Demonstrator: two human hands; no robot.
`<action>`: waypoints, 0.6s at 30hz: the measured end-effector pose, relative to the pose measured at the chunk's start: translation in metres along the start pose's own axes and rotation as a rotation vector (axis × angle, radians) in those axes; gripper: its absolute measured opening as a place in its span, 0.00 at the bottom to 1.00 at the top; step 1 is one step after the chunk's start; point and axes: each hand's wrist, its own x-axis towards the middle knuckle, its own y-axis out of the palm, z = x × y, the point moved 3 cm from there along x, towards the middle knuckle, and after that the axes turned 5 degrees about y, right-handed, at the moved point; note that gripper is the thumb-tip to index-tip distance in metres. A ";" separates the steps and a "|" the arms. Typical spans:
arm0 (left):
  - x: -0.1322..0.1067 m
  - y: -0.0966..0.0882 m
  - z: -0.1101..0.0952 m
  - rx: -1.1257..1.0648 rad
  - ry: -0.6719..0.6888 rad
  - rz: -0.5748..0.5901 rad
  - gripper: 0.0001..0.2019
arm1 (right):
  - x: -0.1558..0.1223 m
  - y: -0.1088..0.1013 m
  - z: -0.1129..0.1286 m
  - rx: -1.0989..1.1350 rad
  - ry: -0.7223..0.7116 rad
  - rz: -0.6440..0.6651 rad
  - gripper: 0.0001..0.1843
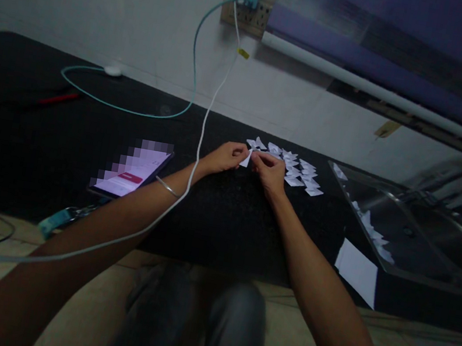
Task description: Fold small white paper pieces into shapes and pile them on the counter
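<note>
Both hands meet over the black countertop [223, 219]. My left hand [225, 156] and my right hand [270, 170] pinch a small white piece of paper [246, 158] between their fingertips. A thin metal bangle [166, 187] sits on my left wrist. Just right of my right hand lies a cluster of several small folded white paper pieces [297, 169] on the counter.
A phone with a lit screen [134, 171] lies left of my left forearm. A white cable [208, 110] and a teal cable [135, 110] run from the wall socket [246, 7]. A steel sink [407, 232] holding paper scraps is at right, a white sheet [358, 271] beside it.
</note>
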 end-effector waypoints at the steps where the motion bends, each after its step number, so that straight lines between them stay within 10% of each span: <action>1: 0.000 0.000 0.000 0.009 0.007 0.007 0.13 | 0.000 -0.001 -0.001 0.023 0.007 -0.021 0.16; 18: -0.002 0.000 -0.011 -0.193 -0.145 0.093 0.09 | -0.001 0.005 0.004 0.349 0.253 0.086 0.08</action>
